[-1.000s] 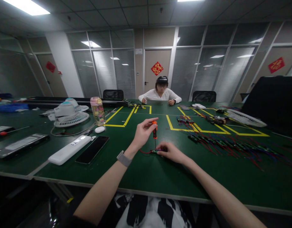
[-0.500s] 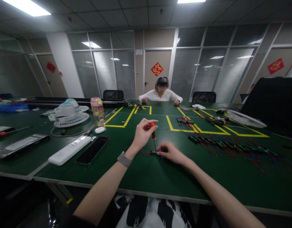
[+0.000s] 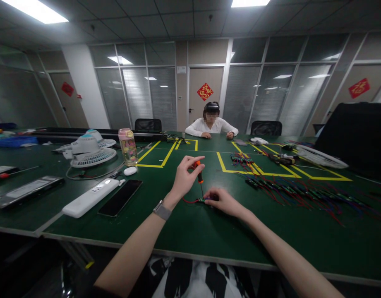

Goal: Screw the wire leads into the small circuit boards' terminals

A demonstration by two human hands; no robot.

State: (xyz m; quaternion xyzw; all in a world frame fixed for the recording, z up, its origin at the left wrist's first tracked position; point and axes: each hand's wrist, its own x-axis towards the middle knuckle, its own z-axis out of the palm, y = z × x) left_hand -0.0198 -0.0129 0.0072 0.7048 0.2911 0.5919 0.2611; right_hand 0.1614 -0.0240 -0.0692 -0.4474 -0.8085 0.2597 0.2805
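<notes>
My left hand point(image 3: 184, 176) grips the top of a screwdriver point(image 3: 200, 177) with an orange and black handle. The screwdriver stands nearly upright, its tip down at a small green circuit board point(image 3: 200, 200) on the table. At the board's right end, my right hand point(image 3: 223, 200) is closed with its fingertips against the board and a purple-blue wire. A red wire point(image 3: 189, 201) runs out from the board's left side. The exact contact between tip and board is too small to make out.
Several wired circuit boards point(image 3: 295, 188) lie in a row to the right, with another bunch point(image 3: 241, 161) beyond. A black phone point(image 3: 120, 198), a white power strip point(image 3: 91, 198), a bottle point(image 3: 128, 147) and a white fan point(image 3: 92, 153) stand left. Across the table sits a person point(image 3: 211, 124).
My hands, the screwdriver and the board stay almost in place. The person across the table has brought one hand inward, nearer the other.
</notes>
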